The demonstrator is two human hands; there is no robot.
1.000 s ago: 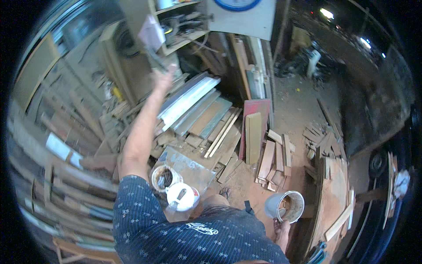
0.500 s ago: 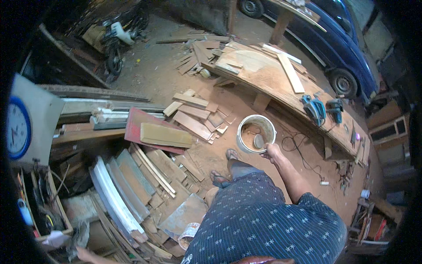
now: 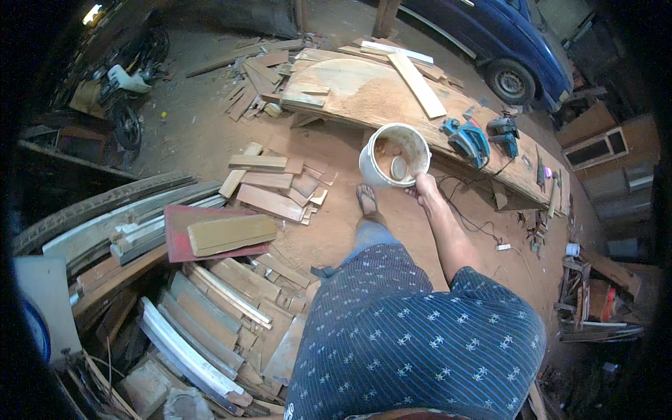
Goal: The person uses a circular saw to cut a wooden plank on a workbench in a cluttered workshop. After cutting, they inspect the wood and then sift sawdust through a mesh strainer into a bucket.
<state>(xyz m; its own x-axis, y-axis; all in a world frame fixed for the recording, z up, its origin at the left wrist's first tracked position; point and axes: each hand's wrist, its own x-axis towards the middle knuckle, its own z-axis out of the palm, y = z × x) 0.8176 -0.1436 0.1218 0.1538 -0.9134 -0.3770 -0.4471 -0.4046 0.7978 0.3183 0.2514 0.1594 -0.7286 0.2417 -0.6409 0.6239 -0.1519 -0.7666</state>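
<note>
My right hand [image 3: 424, 189] is closed on the rim of a white plastic bucket [image 3: 369, 168], its thumb and fingers pinching the near right side. The bucket hangs tilted in the air in front of the workbench [image 3: 336, 80], its mouth facing me. Inside lie a small round tin [image 3: 399, 168] and some brown matter that I cannot make out. On the bench behind it rest two blue power tools, a nearer one [image 3: 467, 142] and a farther one [image 3: 504, 133], beside a pale board [image 3: 418, 85] and sawdust. My left hand is out of the picture.
Wood offcuts [image 3: 269, 199] lie on the floor ahead to the left. A yellowish block [image 3: 233, 235] sits on a red board [image 3: 178, 227] near stacked planks. A cable [image 3: 476, 224] trails below the bench. A blue vehicle [image 3: 483, 35] stands behind it.
My right hand has carried the bucket closer to the bench. My view has shifted to the right as one foot came forward. My left hand has gone from the lower left edge.
</note>
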